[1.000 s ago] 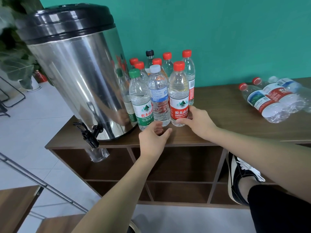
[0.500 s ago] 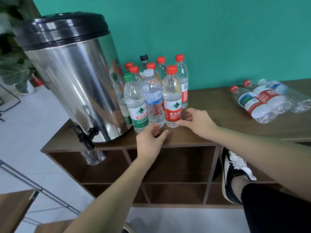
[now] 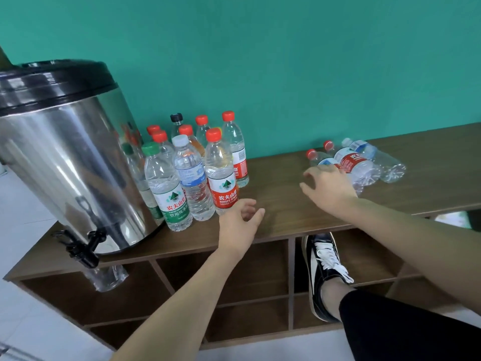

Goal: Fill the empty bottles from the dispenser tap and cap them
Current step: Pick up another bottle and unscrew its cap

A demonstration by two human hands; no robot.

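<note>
Your right hand (image 3: 329, 190), fingers spread and grasping nothing, hovers over the shelf top (image 3: 281, 204) beside three empty bottles (image 3: 360, 165) lying on their sides, well right of the dispenser (image 3: 70, 162). Your left hand (image 3: 240, 222), loosely curled and empty, sits just beside the capped upright bottles (image 3: 197, 173) clustered against the dispenser, whose tap (image 3: 80, 246) overhangs the shelf edge.

Dispenser (image 3: 70, 162): cut off by the left picture edge.
Back-row bottles (image 3: 179, 123): bodies hidden behind the front row.
Nearest lying bottle (image 3: 322, 158): body covered by the right hand (image 3: 329, 188).
Bottle under the tap (image 3: 106, 278): top hidden behind the shelf-top's front edge.
</note>
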